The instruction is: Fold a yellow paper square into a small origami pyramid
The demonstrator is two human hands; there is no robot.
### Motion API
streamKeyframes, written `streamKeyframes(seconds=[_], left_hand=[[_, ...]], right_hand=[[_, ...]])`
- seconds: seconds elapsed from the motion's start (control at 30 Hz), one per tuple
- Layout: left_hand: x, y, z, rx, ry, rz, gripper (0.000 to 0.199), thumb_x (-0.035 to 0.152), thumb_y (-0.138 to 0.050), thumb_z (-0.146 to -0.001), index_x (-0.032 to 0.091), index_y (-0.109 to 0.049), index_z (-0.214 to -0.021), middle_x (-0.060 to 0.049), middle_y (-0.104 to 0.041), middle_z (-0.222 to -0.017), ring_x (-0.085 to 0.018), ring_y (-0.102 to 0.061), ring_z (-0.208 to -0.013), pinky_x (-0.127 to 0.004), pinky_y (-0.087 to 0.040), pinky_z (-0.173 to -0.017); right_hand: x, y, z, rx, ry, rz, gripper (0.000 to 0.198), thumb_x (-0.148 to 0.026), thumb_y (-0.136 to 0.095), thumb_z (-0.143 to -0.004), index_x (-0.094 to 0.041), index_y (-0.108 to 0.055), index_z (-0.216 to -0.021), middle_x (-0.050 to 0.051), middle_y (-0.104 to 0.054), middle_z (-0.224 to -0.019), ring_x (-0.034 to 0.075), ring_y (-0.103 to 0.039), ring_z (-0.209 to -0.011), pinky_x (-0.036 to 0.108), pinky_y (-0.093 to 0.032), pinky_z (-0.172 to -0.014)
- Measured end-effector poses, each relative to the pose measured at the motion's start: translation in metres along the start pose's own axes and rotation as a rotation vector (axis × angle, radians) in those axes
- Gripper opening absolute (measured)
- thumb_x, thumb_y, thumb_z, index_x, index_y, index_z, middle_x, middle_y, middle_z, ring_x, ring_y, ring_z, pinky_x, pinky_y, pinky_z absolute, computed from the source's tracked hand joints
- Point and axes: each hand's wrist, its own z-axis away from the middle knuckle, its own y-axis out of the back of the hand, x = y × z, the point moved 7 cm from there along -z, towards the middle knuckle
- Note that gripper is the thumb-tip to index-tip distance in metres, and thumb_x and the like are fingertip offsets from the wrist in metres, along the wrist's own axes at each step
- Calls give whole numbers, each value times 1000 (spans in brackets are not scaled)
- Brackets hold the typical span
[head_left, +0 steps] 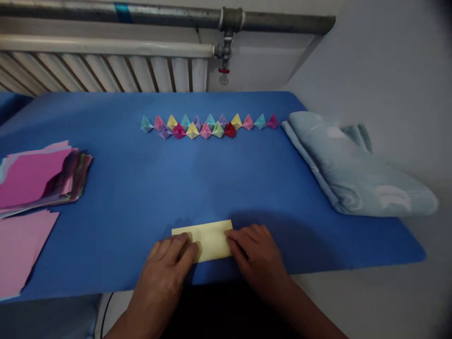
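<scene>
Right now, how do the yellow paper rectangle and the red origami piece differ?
Shape: the yellow paper rectangle looks flat; the red origami piece is pointed.
Handling: the left hand and right hand touch the rectangle; neither touches the red piece.
Place: the rectangle lies near the person; the red piece, farther back.
Shared: both rest on the blue tabletop.

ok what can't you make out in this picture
All in the head view:
Yellow paper: lower left corner, behind the left hand.
Light pink sheets: left part, cut off by the picture's left edge.
Folded pieces: fine creases, too small.
Radiator: bottom, behind the blue table.
</scene>
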Motion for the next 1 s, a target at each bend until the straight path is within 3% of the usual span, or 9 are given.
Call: streamKeyframes(seconds=[0.17,0.33,0.4,0.5,0.57,0.63,0.8,1.0], left_hand=[[8,-3,3,-30,-46,-128,30,11,-42,-88,17,-61,-111,-12,-62,-115,-26,-55,-96,-40,-42,-77],[17,-7,12,-66,-85,-209,50,7,-43,-84,29,-52,-128,-12,-57,-122,-28,-53,-106,-43,-40,-85],[19,-11,14,-99,-88,-243,52,10,-46,-83,32,-49,-131,-12,-56,-124,-29,-52,-108,-46,-39,-88],[22,-12,15,-122,-68,-257,51,13,-51,-82,31,-51,-129,-13,-55,-124,-31,-52,-110,-47,-38,-90],[23,-12,14,-133,-63,-255,45,13,-53,-82,26,-55,-125,-15,-55,-125,-31,-51,-110,-48,-38,-91],[25,-11,13,-142,-60,-265,40,13,-54,-82,22,-59,-120,-16,-55,-125,-31,-52,-110,-48,-38,-92],[26,-12,15,-121,-41,-331,43,15,-55,-83,26,-56,-124,-15,-57,-126,-30,-53,-111,-49,-39,-92],[22,-13,23,-41,-13,-257,50,9,-51,-83,29,-52,-129,-15,-56,-128,-30,-53,-114,-49,-37,-92]], right_hand=[[1,-2,1,-5,-17,64,18,-20,-48,-91,-18,-66,-89,3,-65,-74,17,-52,-69,32,-31,-69],[-3,-1,2,-35,-35,176,17,-19,-50,-89,-20,-67,-90,3,-64,-73,18,-51,-71,32,-33,-69],[-13,6,3,-13,-40,235,18,-16,-51,-87,-20,-68,-90,7,-67,-87,21,-53,-81,35,-34,-73],[-44,7,11,-36,103,212,22,-19,-48,-89,-19,-64,-104,11,-61,-118,25,-52,-105,41,-34,-86],[-65,-4,21,-152,250,142,33,-28,-46,-92,-16,-54,-122,11,-57,-127,23,-49,-115,41,-32,-96],[-73,-17,32,-229,297,138,46,-36,-45,-93,-11,-44,-132,13,-54,-132,22,-46,-121,41,-32,-100],[-57,-33,51,-199,248,328,53,-41,-43,-94,-10,-41,-137,15,-47,-139,26,-40,-130,44,-31,-104],[-42,-28,59,-121,202,423,48,-41,-43,-95,-17,-44,-136,10,-51,-137,25,-42,-128,46,-27,-105]])
